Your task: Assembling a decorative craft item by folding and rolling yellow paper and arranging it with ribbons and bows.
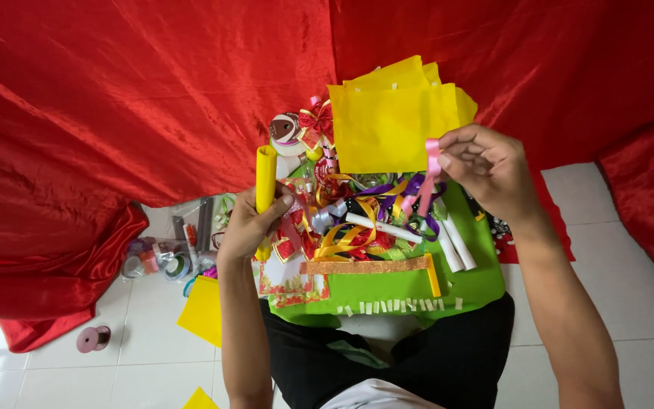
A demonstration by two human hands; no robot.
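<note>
My left hand (253, 220) grips a rolled yellow paper tube (266, 180), held upright at the left of the green board (478, 284). My right hand (487, 168) is raised over the board's right side and pinches a short pink ribbon (430, 176) that hangs down from my fingers. Between my hands lies a heap of coloured ribbons (357, 220), white paper rolls (454, 244) and red bows (316, 121). A stack of yellow paper sheets (391, 113) lies at the board's far end.
Red satin cloth (115, 98) covers the background and sides. On the white tiled floor at left lie tape rolls (175, 265), a pink spool (92, 338) and yellow paper pieces (202, 310). An orange glitter strip (372, 266) and small white tape bits (395, 306) sit on the board's near edge.
</note>
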